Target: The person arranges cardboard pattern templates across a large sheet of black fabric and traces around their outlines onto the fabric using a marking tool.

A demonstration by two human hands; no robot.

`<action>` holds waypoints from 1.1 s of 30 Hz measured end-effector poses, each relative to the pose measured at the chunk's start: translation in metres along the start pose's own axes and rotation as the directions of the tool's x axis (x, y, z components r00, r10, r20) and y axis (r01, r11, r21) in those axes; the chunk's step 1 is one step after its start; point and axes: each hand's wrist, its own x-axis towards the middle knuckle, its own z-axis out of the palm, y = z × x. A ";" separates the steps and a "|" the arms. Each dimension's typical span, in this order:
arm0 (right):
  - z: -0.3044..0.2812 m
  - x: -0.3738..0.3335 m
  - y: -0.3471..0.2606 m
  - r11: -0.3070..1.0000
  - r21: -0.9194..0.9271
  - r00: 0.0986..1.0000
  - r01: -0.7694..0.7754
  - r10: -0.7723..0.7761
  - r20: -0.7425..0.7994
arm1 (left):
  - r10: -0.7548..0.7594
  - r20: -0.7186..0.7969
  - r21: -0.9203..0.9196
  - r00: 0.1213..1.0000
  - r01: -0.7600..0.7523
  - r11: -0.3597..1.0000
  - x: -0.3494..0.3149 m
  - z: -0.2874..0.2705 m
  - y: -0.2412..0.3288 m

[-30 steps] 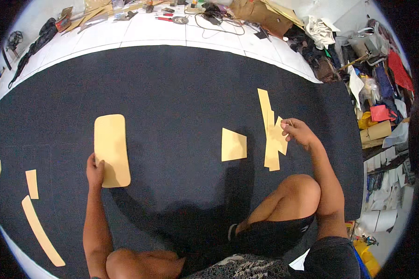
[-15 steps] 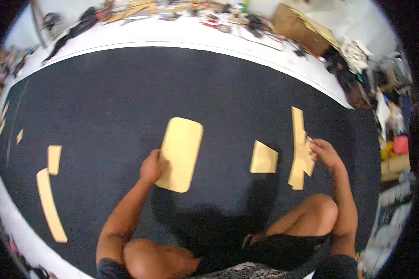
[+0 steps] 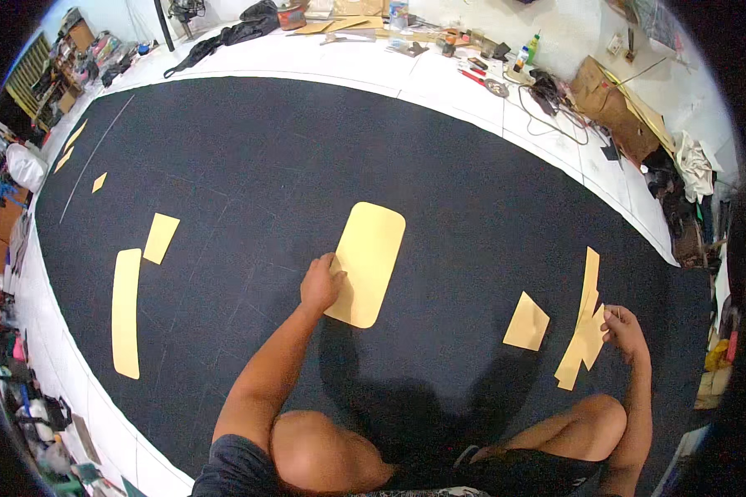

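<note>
My left hand (image 3: 320,286) grips the left edge of a large yellow card piece (image 3: 371,263) with rounded corners, its thumb on top and its other fingers partly hidden. Over on the right, my right hand (image 3: 625,333) pinches the edge of some overlapping yellow card pieces (image 3: 587,325), long strips and angular shapes fanned over one another. Between the two hands, a four-sided yellow card piece (image 3: 526,323) lies by itself on the black cloth (image 3: 249,190).
To the left lie a long curved card strip (image 3: 127,315), a tapered card piece (image 3: 161,238) and a small diamond-shaped piece (image 3: 99,182). A chalk line (image 3: 99,153) crosses the cloth. Red-handled scissors (image 3: 482,80), a green bottle (image 3: 533,48) and cardboard (image 3: 609,108) sit along the wall.
The view has turned, so the cloth and card pieces appear shifted to the right and tilted. Both hands keep hold of the same card pieces.
</note>
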 end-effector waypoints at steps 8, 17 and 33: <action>0.001 0.000 -0.008 1.000 0.007 1.000 -0.018 0.018 0.002 | -0.022 -0.126 0.016 0.992 0.024 1.000 0.015 -0.010 -0.028; 0.008 -0.005 -0.015 0.999 -0.013 0.999 -0.039 0.039 0.002 | -0.066 -0.202 -0.049 0.977 0.057 0.997 0.017 -0.018 -0.027; -0.001 0.031 0.045 0.994 -0.107 1.000 0.019 -0.018 0.006 | 0.042 -0.053 0.332 0.998 -0.022 0.943 -0.026 0.006 -0.016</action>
